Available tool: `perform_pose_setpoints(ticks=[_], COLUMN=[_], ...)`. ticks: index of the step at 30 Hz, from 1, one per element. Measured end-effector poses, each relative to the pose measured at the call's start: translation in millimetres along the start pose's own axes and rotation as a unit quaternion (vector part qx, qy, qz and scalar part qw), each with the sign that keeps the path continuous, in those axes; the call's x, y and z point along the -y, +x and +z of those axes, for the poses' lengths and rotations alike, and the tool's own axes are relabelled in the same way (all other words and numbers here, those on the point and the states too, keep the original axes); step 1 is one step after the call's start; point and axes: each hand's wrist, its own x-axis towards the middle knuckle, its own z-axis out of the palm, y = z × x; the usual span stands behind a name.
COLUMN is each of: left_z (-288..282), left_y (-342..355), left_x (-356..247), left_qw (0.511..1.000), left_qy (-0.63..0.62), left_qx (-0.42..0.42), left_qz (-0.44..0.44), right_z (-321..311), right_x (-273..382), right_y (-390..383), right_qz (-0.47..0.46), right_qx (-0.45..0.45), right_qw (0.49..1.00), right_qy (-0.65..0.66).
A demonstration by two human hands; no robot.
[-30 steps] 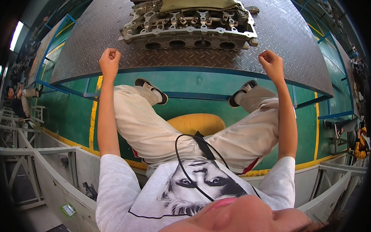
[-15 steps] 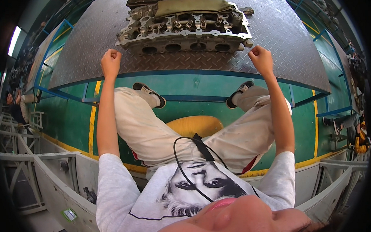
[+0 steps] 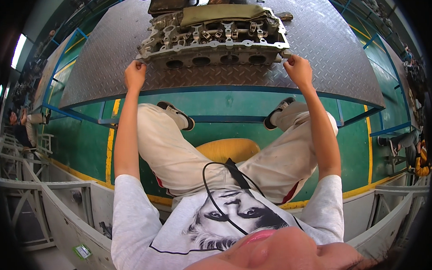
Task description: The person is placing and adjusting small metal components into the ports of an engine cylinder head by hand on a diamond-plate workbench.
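Note:
A metal engine cylinder head (image 3: 213, 47) lies on the diamond-plate tabletop in front of me, its row of round ports facing my side. My left hand (image 3: 135, 76) is closed in a loose fist just below its left front corner. My right hand (image 3: 298, 71) is closed too, its curled fingers by the right front corner. Nothing shows in either hand. Whether the fingertips touch the metal I cannot tell. Folded olive cloth (image 3: 223, 14) lies along the far side of the cylinder head.
The steel-topped table (image 3: 337, 59) has a blue frame. Dark parts (image 3: 168, 2) sit behind the cylinder head, and a small brownish piece (image 3: 285, 16) lies at its right. My legs straddle a yellow stool seat (image 3: 228, 149). People sit at other tables far left and right.
Both my hands have moved slightly inward, nearer the front corners of the cylinder head, and remain closed. The cylinder head and table appear slightly shifted in the view.

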Motion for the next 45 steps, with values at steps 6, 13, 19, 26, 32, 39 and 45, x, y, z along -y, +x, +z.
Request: perform_pose_setpoints(ticks=[6, 13, 19, 26, 32, 39, 45], left_z=[9.6, 11.0, 1.4, -16.7, -21.7, -25.3, -25.4], left_y=[5.2, 7.0, 0.4, -14.2, -16.0, -19.1, -15.7], left_x=[0.6, 2.8, 2.7, 9.7, 20.1, 11.2, 15.9], left_qw=[1.000, 1.000, 0.998, 0.987, 0.980, 0.978, 0.988], left_qy=[0.023, 0.015, -0.062, -0.142, -0.192, -0.203, -0.138], left_qx=[-0.011, -0.002, 0.019, 0.073, 0.051, 0.037, -0.045], left_qz=[0.014, 0.006, -0.004, 0.006, -0.016, -0.017, 0.042], right_z=[0.5, -3.3, -9.4, -20.8, -20.2, -21.9, -23.3], right_x=[1.0, 7.2, -0.4, -5.1, 4.1, 4.9, 7.1], right_y=[8.5, 11.2, 4.0, -12.3, -13.9, -15.6, -16.8], right_qz=[0.025, 0.005, 0.001, -0.006, -0.005, -0.022, -0.024], right_qx=[-0.009, -0.056, -0.026, 0.015, 0.000, 0.043, 0.037], right_qw=[1.000, 0.998, 1.000, 0.998, 0.995, 0.998, 0.996], right_qy=[-0.001, -0.001, 0.017, 0.054, 0.100, 0.046, 0.076])
